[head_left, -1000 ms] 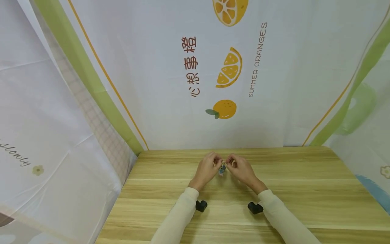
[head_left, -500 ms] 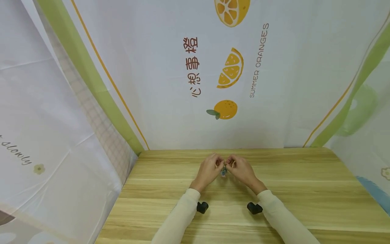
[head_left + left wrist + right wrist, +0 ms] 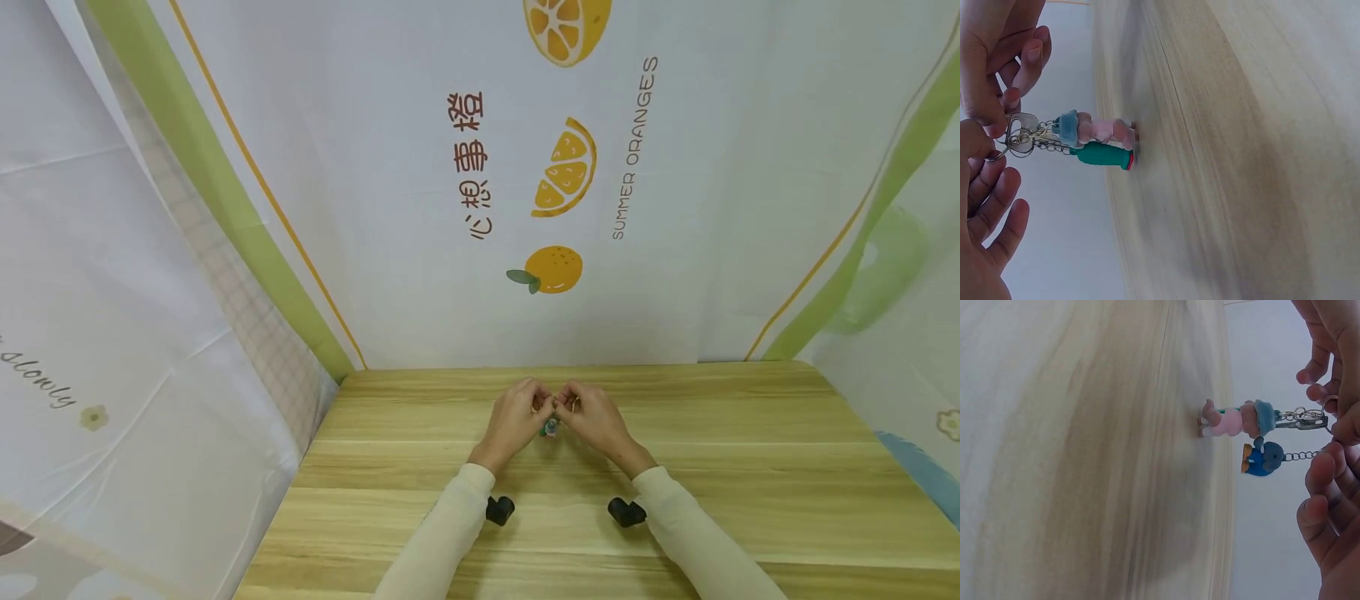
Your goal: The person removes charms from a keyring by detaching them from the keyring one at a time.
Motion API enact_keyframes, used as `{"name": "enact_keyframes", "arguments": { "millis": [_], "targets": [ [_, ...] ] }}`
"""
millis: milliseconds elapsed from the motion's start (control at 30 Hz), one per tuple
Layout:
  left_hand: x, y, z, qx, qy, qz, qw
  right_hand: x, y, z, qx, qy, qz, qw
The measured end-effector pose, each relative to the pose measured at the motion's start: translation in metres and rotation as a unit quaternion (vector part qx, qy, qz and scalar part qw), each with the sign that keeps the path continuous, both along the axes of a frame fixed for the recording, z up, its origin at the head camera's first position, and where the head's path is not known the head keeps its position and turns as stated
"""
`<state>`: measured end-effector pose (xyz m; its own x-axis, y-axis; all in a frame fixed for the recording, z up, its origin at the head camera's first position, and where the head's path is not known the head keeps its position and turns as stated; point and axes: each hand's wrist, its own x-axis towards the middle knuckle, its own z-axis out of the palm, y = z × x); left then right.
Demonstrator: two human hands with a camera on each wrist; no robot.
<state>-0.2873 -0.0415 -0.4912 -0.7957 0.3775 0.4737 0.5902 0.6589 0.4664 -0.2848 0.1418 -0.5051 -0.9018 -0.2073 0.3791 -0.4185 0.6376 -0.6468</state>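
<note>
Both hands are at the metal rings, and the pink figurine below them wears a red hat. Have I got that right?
Not quite: the hat on the pink figurine is teal-blue, not red, as the left wrist view shows. The left hand and right hand are indeed at the metal rings, with the figurine below.

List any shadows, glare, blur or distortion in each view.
Head: soft, even light, no strong glare, but the small green, pink and blue figurine charms are too tiny to make out; left wrist: scene turned sideways, soft-edged shadows on the pale wood-grain tabletop; right wrist: also sideways, similar shadows, fine charm details slightly soft.
</note>
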Motion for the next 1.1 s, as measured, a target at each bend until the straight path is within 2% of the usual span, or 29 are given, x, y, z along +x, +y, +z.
{"name": "enact_keyframes", "arguments": {
  "millis": [367, 1100],
  "targets": [
    [-0.005, -0.008, -0.002, 0.000, -0.006, 0.020, 0.9998, 0.001, 0.002, 0.003, -0.021, 0.020, 0.016, 0.9995],
    [-0.006, -0.014, 0.004, 0.004, 0.004, 0.017, 0.9998, -0.003, 0.021, 0.007, -0.014, 0.020, 0.009, 0.9997]
  ]
}}
